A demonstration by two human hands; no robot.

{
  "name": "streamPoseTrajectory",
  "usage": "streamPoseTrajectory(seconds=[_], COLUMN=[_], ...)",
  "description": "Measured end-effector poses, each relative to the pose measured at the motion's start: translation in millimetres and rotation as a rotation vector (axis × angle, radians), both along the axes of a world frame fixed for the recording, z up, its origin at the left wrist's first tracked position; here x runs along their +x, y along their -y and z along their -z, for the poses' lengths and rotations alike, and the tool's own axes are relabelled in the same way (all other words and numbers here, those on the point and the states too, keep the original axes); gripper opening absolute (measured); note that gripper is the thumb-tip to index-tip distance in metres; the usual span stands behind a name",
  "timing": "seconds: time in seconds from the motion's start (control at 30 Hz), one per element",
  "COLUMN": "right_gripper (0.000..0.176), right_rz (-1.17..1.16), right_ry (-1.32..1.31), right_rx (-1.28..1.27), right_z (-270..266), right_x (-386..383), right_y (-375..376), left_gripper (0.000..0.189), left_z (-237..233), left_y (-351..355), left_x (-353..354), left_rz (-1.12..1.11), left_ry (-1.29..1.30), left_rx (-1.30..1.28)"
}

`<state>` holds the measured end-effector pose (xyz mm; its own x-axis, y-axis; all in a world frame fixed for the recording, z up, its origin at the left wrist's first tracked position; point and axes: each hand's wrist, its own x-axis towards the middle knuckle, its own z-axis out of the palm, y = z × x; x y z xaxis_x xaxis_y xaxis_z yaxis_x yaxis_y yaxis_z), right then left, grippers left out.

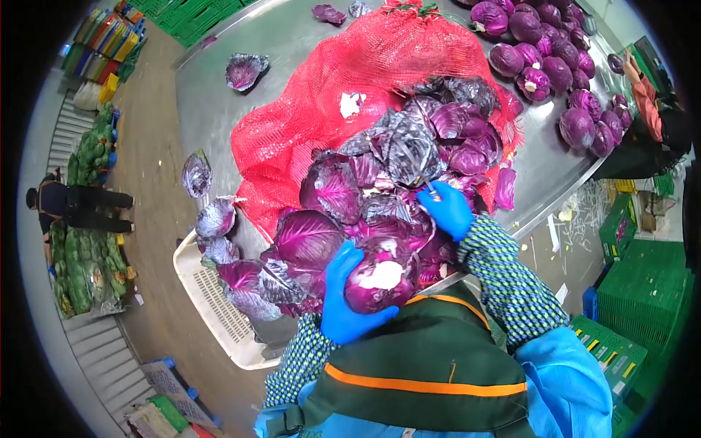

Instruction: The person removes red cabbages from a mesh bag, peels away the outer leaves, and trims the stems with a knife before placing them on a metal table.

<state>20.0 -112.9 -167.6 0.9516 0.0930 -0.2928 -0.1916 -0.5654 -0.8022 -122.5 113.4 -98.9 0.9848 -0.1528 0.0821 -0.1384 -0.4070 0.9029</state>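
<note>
My left hand, in a blue glove, is wrapped round the side of a red cabbage whose pale cut stem faces up. Above it to the right, my right hand, also blue-gloved, is closed. A small, light, shiny bit shows at its fingertips, but I cannot make out what it is. Under and around both hands lies a heap of loose purple cabbage leaves. Part of the heap rests on a red mesh sack spread over the metal table.
Trimmed red cabbages are piled at the table's far right. A white plastic crate stands by the left edge, below some leaves. Green crates are stacked at right. Another person stands at far left; a co-worker's arm shows at right.
</note>
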Motion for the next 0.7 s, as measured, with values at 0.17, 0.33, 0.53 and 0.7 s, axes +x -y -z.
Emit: streamPoseTrajectory(seconds=[0.17, 0.33, 0.53, 0.7], right_gripper=[0.037, 0.038, 0.032, 0.033], right_rz=[0.160, -0.525, -0.590, 0.385], right_ry=[-0.016, 0.391, 0.533, -0.242], right_rx=[0.553, 0.087, 0.109, 0.681], right_z=[-115.8, -124.3, -98.6, -113.0], right_x=[-34.4, -54.6, -49.5, -50.3], right_y=[-15.3, 14.2, 15.5, -6.3], left_gripper=[0.100, 0.103, 0.103, 0.100], left_z=[-35.1, -44.9, -52.2, -57.3], left_y=[-0.3, -8.6, -2.9, 4.5], left_x=[9.1, 15.7, 18.3, 17.6], left_rz=[-0.225, -0.382, -0.349, -0.365], left_ry=[0.146, -0.115, 0.006, 0.126], left_rx=[0.229, -0.117, -0.055, 0.123])
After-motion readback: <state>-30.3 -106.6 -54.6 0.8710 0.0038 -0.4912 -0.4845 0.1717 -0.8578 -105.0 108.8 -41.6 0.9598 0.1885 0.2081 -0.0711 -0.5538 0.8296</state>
